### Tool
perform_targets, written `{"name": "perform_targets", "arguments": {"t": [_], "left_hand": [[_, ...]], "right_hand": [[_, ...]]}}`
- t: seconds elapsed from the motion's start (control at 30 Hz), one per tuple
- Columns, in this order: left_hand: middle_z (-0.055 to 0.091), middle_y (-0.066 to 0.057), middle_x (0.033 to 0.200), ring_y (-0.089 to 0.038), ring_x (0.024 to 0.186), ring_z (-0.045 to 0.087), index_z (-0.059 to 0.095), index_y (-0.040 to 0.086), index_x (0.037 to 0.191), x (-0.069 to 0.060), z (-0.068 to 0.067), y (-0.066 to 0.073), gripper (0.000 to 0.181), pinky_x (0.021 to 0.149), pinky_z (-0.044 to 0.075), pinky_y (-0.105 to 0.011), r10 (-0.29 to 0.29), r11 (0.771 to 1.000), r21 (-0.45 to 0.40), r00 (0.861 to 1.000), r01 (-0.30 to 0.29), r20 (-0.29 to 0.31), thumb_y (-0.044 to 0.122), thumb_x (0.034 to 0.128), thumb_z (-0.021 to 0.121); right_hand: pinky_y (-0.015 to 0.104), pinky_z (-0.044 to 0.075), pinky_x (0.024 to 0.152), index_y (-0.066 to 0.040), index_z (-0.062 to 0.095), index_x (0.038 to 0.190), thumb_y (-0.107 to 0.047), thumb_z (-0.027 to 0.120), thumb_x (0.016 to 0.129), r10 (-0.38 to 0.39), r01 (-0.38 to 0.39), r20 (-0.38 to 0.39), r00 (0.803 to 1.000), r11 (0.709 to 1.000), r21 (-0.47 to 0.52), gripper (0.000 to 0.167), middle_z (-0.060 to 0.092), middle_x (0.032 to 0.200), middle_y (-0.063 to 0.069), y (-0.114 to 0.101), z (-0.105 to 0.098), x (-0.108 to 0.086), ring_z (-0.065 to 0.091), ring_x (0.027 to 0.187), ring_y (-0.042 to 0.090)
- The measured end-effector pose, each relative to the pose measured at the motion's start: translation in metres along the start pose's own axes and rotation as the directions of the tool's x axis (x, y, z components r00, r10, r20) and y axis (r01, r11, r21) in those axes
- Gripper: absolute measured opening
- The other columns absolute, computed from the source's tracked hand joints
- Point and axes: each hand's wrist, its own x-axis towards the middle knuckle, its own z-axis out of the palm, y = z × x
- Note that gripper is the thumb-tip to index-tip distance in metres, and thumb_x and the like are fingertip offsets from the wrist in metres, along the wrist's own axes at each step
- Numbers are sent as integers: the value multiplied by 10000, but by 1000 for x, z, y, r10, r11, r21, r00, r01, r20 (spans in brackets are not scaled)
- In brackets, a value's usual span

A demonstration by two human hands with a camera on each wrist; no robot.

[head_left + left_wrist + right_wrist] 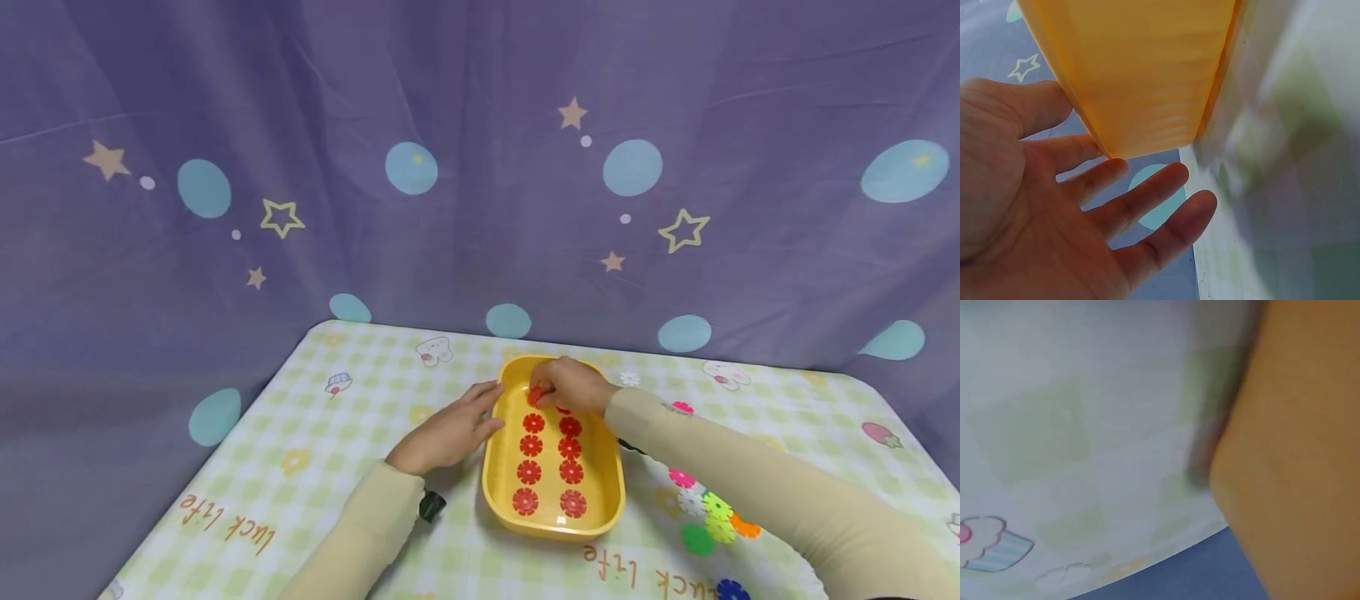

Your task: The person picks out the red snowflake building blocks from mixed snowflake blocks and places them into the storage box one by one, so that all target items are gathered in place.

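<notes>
A yellow tray (550, 475) stands on the table with two columns of red snowflake discs (528, 472) laid flat on its floor. Inside its far end, my right hand (573, 386) pinches a red snowflake disc (536, 397), and the hand partly covers another red disc beside it. My left hand (450, 429) touches the tray's left rim with thumb and fingers extended. In the left wrist view, that hand (1079, 194) has spread fingers against the tray's edge (1141, 100). Only the tray's outer wall (1297, 462) shows in the right wrist view; the right hand is hidden there.
Right of the tray, loose snowflake discs lie in a group: pink (682, 477), orange (746, 525), green (697, 539) and others. A blue disc (732, 590) lies near the front, a white disc (629, 379) behind. A purple curtain (465, 233) hangs behind the table.
</notes>
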Motion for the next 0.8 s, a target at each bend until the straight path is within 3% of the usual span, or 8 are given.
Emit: {"name": "perform_targets", "arguments": {"t": [0.13,0.23,0.37,0.57,0.67,0.8], "left_hand": [[203,-29,1545,-199,1328,349,241,132,1514,2,1,0,592,1061,315,-380,2,1000,6,1000,-2,-4,400,1013,409],[211,-42,1542,-210,1329,348,250,118,1510,2,1,1,586,1061,314,-386,7,1000,6,1000,-7,-4,387,1015,412],[215,-47,1540,-213,1333,342,254,111,1508,2,2,2,581,1064,309,-389,8,1000,4,1000,-8,-1,377,1017,414],[217,-46,1539,-211,1327,352,254,121,1509,2,2,3,577,1060,316,-390,6,1000,9,1000,-6,-5,372,1016,419],[218,-50,1539,-215,1329,349,255,119,1509,3,1,2,579,1062,313,-390,16,1000,11,1000,-16,-8,377,1016,417],[218,-55,1539,-219,1334,340,247,117,1511,4,0,2,586,1064,308,-391,23,1000,12,1000,-23,-6,380,1015,416]], "right_hand": [[257,503,737,-154,750,979,-207,745,813,3,-1,32,999,997,-71,174,673,853,-91,0,2,-1,564,706,80],[251,501,758,-164,749,1003,-212,725,831,15,-11,54,998,998,-65,180,677,875,-94,1,3,-2,570,724,71],[233,487,625,-152,731,926,-152,661,900,-4,5,47,999,1000,-16,75,632,756,-68,3,1,-1,528,600,84],[223,429,531,-111,667,766,-120,632,920,-47,50,54,997,998,-42,158,472,580,-71,3,-3,1,441,499,80],[223,400,530,-106,636,703,-123,640,910,-35,41,85,996,997,-67,208,431,564,-73,3,-5,1,416,509,81],[216,381,487,-102,660,700,-131,632,916,42,-35,148,988,998,-48,220,456,537,-61,3,-10,0,411,475,83]]}}
